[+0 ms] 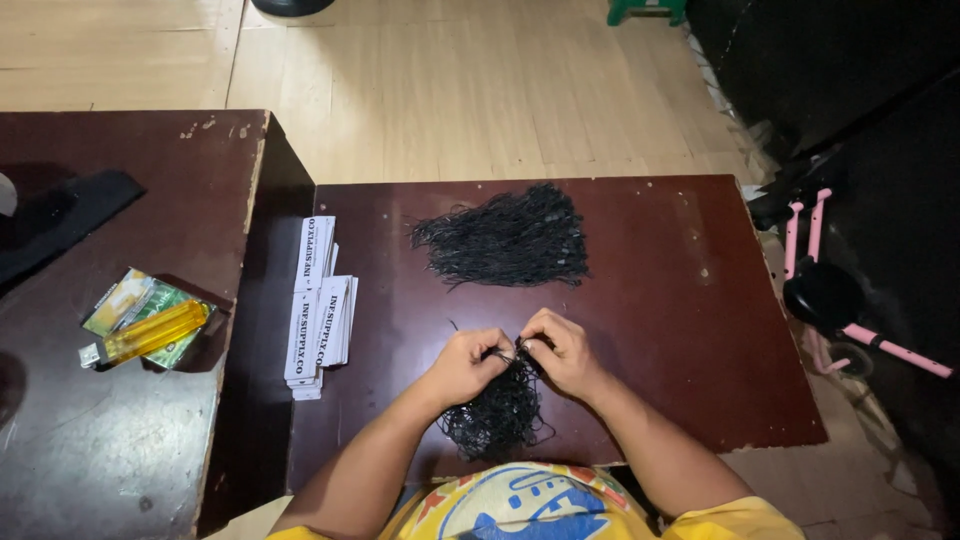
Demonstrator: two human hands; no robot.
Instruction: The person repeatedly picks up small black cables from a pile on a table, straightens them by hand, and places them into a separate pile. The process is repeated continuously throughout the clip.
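Both hands pinch at a small bunch of black strings (497, 410) low in the frame: left hand (466, 364) and right hand (562, 352) closed on strands. Better to tease one loose gently. Higher, the larger string pile (508, 240); left, white tags (318, 310).

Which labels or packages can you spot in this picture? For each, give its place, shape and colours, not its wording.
Paper tags: stacked at the left edge of the dark red table, long narrow strips, white with black print.
Small packet: on the neighbouring table to the left, flat and rectangular, green and yellow, under a yellow lighter.
No signs or screens show.
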